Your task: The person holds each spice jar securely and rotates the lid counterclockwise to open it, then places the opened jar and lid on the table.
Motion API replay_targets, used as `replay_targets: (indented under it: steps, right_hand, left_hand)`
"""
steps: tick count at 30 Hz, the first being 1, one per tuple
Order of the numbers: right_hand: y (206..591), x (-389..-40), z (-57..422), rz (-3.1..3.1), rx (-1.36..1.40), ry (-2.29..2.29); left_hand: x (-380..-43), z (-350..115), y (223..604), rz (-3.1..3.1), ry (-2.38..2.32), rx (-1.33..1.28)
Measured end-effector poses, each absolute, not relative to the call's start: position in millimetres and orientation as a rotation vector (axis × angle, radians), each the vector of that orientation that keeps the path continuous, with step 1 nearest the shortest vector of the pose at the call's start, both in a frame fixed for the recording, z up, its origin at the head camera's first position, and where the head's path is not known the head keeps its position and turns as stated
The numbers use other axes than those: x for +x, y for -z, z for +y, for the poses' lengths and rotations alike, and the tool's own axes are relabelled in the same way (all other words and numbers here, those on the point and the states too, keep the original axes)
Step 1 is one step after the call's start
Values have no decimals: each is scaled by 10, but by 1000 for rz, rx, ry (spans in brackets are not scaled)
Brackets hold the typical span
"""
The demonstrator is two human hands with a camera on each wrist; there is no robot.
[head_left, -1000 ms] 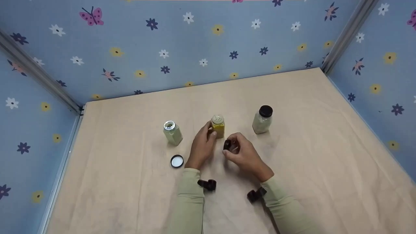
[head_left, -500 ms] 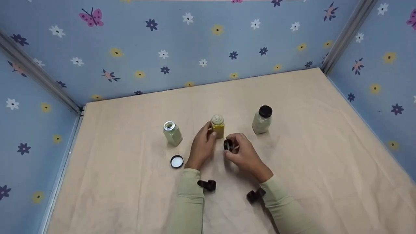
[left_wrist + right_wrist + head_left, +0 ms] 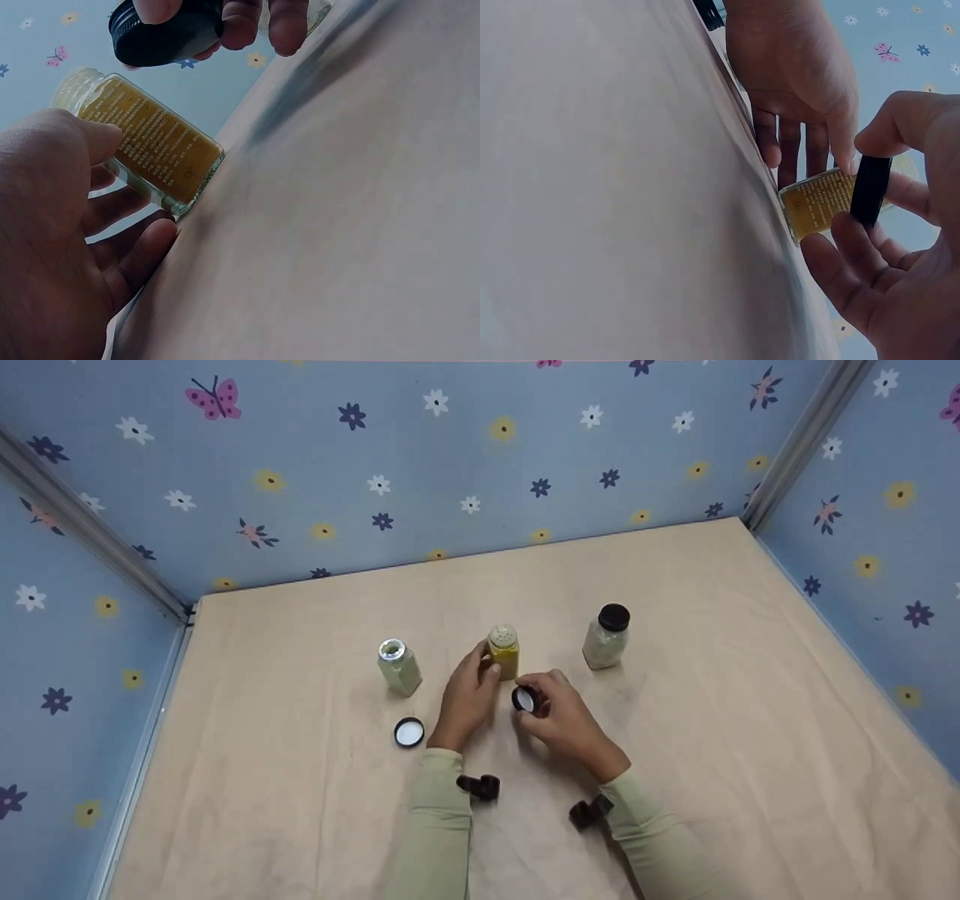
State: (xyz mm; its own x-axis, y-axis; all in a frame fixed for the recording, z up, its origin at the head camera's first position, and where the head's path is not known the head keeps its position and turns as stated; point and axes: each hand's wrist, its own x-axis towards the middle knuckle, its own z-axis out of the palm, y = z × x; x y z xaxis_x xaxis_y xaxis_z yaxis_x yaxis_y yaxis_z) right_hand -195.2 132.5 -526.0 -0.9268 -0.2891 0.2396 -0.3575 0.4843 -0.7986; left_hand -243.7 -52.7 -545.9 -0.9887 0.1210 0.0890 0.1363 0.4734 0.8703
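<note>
Upright, the yellow jar (image 3: 504,652) is steadied by the left hand (image 3: 466,701); just right and below its mouth, a black cap (image 3: 525,699) is pinched by the right hand (image 3: 566,720).

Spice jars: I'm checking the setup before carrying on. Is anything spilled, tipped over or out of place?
No spill or tipped jar. The green jar stands uncapped, its cap lying inside-up on the cloth. The left hand steadies the uncapped yellow jar; the right hand holds a black cap.
</note>
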Motion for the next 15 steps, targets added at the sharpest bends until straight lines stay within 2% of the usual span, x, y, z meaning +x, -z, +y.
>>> replay_targets:
  steps: [15]
  right_hand:
    - [5264,-1945,1328,-2758,622,-1364]
  left_hand:
    - [-2431,-528,5458,-2682,1596,-214]
